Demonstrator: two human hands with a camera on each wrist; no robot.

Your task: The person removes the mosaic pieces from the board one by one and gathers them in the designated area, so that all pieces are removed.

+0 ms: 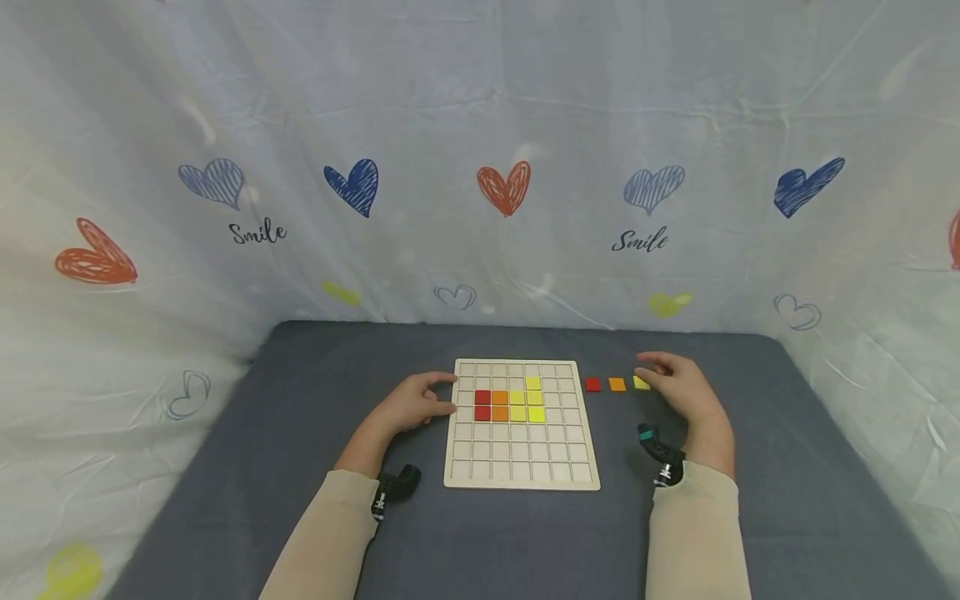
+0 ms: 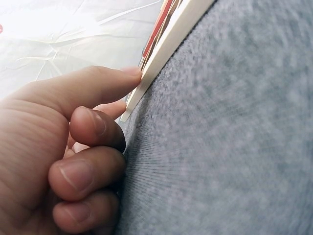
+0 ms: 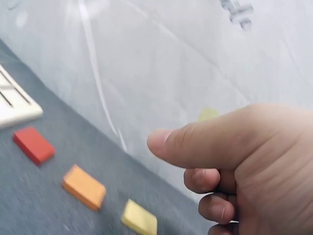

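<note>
My left hand is at the left edge of a pale wooden grid board; its thumb and index fingertip touch the rim, while the other fingers curl loosely. In the left wrist view the thumb meets the board's side. Two red tiles, two orange tiles and several yellow tiles sit in the board's cells. To the right of the board, my right hand hovers over a loose yellow tile, thumb and index finger apart, holding nothing.
A loose red tile and an orange tile lie in a row between the board and the yellow one, on the dark grey table cloth. A white curtain printed with hearts stands behind the table.
</note>
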